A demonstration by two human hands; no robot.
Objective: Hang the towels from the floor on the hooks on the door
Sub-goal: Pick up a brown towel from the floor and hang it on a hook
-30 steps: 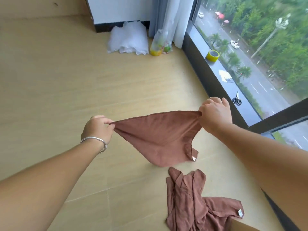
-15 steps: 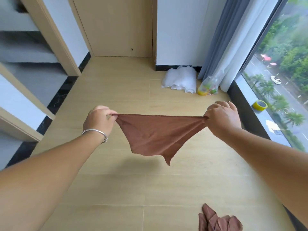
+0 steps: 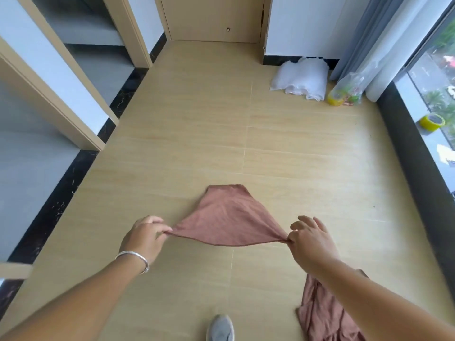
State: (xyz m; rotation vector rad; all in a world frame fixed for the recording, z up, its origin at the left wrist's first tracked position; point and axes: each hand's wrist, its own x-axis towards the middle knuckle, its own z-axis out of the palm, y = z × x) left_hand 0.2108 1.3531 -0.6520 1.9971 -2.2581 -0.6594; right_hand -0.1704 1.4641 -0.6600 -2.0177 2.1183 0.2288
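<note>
Towel flipped outward, pinched at two corners

Nearest, a grey shoe (image 3: 220, 327) stood on the floor (image 3: 197, 124), with a crumpled brown towel (image 3: 322, 313) lying to its right, partly under the right forearm. Beyond the shoe, the left hand (image 3: 144, 238) and right hand (image 3: 311, 242) each pinched a corner of the spread brown towel (image 3: 227, 219); the right hand's other fingers were loose. Half a second before, this towel hung down below the hands; now it had billowed away beyond them, likely a shake-out before hanging. Far beyond the shoe stood the door (image 3: 213, 18); no hooks showed.
</note>
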